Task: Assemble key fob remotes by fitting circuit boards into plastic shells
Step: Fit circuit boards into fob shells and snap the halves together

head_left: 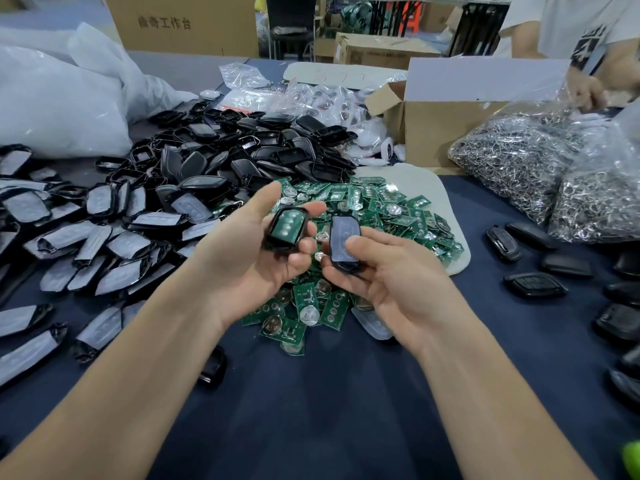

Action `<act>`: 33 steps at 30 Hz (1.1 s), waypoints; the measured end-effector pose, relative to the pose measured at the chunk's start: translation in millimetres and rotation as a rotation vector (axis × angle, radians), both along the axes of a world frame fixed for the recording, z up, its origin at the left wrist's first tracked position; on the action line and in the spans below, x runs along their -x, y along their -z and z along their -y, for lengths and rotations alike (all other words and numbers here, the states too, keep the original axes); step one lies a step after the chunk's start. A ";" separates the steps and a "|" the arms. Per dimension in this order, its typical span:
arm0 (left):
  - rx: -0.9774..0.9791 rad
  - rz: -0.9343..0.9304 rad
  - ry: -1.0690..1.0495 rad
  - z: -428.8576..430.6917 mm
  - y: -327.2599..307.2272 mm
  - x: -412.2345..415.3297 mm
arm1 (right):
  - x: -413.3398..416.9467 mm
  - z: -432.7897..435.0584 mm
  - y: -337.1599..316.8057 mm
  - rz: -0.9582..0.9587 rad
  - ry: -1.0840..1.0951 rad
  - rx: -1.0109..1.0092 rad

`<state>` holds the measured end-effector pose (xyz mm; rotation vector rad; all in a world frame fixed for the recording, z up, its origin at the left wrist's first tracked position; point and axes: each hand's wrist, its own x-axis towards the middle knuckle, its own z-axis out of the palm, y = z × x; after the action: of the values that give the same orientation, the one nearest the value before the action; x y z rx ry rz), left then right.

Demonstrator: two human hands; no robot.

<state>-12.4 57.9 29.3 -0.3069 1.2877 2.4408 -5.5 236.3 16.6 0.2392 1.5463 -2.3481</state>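
Nearby, boards (pixel 381 209): piled under the hands, shells (pixel 242 157) heaped left.
Left hand (pixel 242 251): gripped board-filled shell (pixel 286 230), long axis pointing away.
Right hand (pixel 391 282): pinched grey-faced shell (pixel 343 244), likewise.

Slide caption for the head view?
Left hand holds a black shell with a green circuit board inside; right hand holds a second shell above the board pile.

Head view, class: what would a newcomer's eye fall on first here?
Two hands at centre: the left hand holds a black plastic shell with a green board inside, the right hand a black shell with a grey pad. Beneath them lies a heap of green circuit boards.
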 end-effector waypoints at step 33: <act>0.789 -0.405 -0.325 -21.5 12.4 -7.2 | -11.6 12.5 1.6 -0.412 -0.040 -0.335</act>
<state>-5.1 79.4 16.9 -0.2301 2.5365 2.1766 6.1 223.8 15.0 -0.2169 2.1126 -2.1890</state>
